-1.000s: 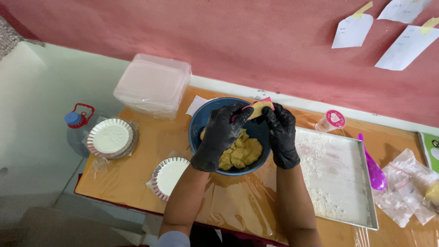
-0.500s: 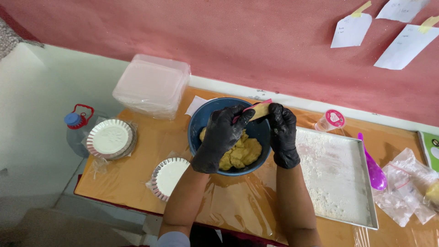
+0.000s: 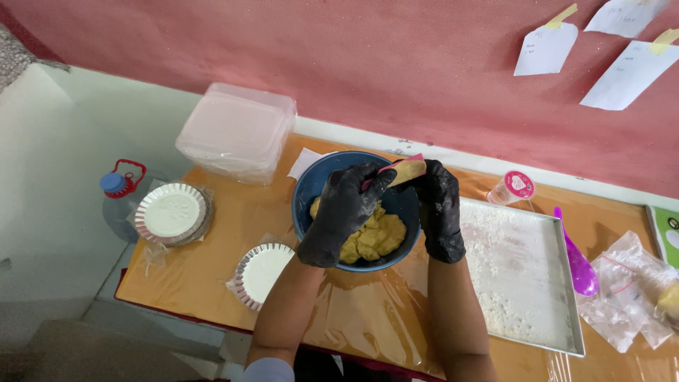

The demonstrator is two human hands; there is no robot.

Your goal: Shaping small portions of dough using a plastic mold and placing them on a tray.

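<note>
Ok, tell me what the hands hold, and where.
Right hand holds a dough-smeared scraper by its lower end; left hand pinches its pink edge, above the bowl.

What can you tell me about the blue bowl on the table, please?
The round dark blue bowl looks like smooth plastic. It stands upright on the orange table covered with clear film, between foil pans and a floured metal tray. Lumps of yellow dough lie inside. Two hands in black gloves, left and right, are above it, hiding part of its rim.

A table (image 3: 212, 265) under clear plastic carries a blue bowl (image 3: 311, 187) beneath the hands, a floured tray (image 3: 520, 283) to their right, and foil tins (image 3: 170, 212) to their left.
</note>
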